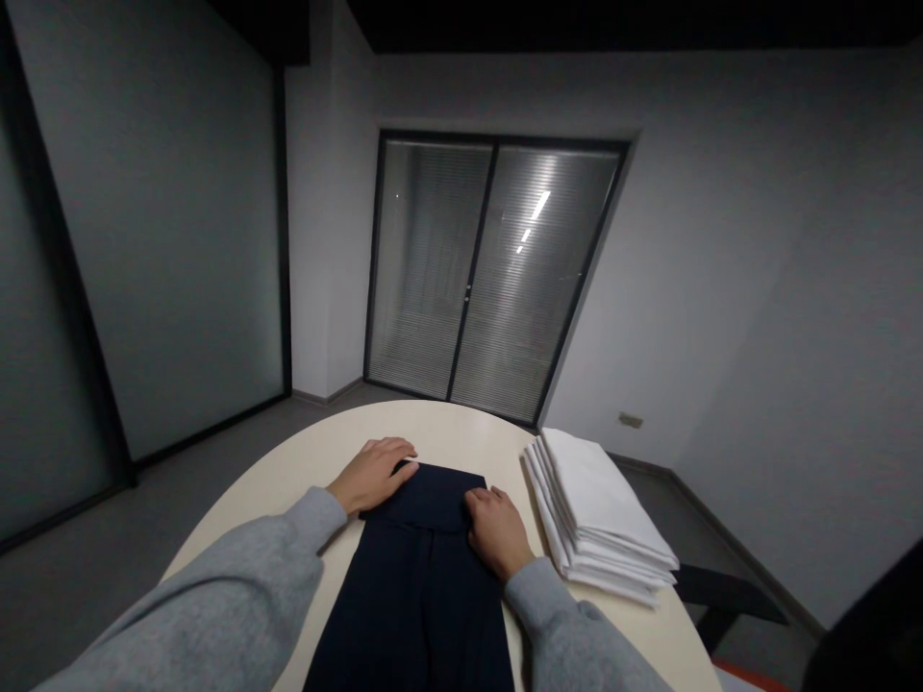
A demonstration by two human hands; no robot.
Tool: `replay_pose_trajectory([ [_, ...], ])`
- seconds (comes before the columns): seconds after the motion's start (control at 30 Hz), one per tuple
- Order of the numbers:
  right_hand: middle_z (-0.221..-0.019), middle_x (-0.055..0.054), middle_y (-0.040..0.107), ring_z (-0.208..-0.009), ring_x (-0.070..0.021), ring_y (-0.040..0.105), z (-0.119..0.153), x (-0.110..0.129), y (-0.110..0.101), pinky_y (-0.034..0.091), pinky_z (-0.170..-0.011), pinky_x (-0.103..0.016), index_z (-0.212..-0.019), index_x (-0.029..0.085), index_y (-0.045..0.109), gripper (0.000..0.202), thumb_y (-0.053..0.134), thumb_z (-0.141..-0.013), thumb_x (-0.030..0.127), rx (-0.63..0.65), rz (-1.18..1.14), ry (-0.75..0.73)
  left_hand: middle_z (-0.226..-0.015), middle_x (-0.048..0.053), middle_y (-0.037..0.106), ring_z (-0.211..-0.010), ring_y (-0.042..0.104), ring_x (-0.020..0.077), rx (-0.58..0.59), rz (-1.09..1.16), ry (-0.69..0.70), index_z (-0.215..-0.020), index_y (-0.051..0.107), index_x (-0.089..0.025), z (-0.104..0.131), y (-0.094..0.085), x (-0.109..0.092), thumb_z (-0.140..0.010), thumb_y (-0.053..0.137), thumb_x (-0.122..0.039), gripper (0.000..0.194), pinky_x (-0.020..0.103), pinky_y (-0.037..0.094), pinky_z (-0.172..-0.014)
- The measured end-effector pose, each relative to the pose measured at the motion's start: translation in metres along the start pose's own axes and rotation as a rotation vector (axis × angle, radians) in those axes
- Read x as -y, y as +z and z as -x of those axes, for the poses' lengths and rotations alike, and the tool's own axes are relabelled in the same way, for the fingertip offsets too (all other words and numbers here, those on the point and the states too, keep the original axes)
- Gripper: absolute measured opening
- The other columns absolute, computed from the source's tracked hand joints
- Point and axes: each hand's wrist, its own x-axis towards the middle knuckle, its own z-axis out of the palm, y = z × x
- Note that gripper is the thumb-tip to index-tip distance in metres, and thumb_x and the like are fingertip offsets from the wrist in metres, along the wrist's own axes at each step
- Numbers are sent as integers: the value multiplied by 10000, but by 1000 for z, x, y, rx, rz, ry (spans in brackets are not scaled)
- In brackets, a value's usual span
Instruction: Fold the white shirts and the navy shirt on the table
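Observation:
A dark navy garment (425, 596) lies lengthwise on the round table in front of me, its far end folded over into a flat band with a seam or crease down the middle below it. I cannot tell exactly what kind of garment it is. My left hand (371, 476) rests at the far left corner of the fold, fingers stretched out and palm down, partly over the cloth. At the right edge of the band, my right hand (497, 529) has its fingers curled against the cloth, pinching it. The near end of the garment runs out of view.
A stack of folded white cloths (598, 509) stands on the right side of the cream round table (288, 476). Beyond the table's right edge is a dark chair part (728, 591). A glass door with blinds (490, 279) and frosted panels (159, 221) stand behind.

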Motion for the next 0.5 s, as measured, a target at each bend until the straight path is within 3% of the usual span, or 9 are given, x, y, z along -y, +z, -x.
replay_pose_trajectory([
  [0.07, -1154, -88, 748, -1136, -219, 674, 0, 1, -1, 337, -1139, -363, -1079, 197, 690, 381, 498, -790, 41, 15, -1, 28, -1601, 67, 506, -1502, 399, 294, 124, -20, 8, -1515, 533, -294, -7, 15, 1, -1040, 395, -609, 586, 501, 255, -1229],
  [0.17, -1156, -113, 757, -1145, -229, 688, 1, 1, -1, 337, -1152, -400, -1110, 193, 695, 406, 477, -806, 35, 25, 2, 88, -1681, 59, 365, -1575, 265, 310, 293, -28, -16, -1611, 384, -318, -4, 38, 6, -1021, 352, -687, 697, 551, 162, -1267],
  [0.3, -1193, -136, 762, -1223, -275, 665, 4, 2, -12, 280, -1193, -508, -1076, 186, 722, 393, 451, -837, 32, 30, -20, 103, -1699, 50, 314, -1590, 221, 306, 314, -31, -35, -1634, 321, -347, 4, 53, 12, -1022, 293, -712, 713, 575, 125, -1272],
  [0.4, -1394, -71, 684, -1388, -294, 544, -2, 9, -29, 222, -1232, -549, -1044, 228, 737, 342, 508, -834, 84, 15, -58, 60, -1700, 44, 310, -1589, 222, 313, 316, -30, -39, -1633, 316, -364, 3, 54, 12, -1020, 303, -713, 706, 592, 130, -1267],
  [0.5, -1559, -5, 544, -1500, -216, 409, -18, 22, -35, 241, -1252, -468, -1297, 287, 667, 449, 449, -937, 131, -33, -174, -37, -1695, 54, 318, -1586, 224, 329, 305, -45, -49, -1628, 336, -353, 1, 54, 9, -1019, 324, -703, 702, 617, 124, -1262],
])
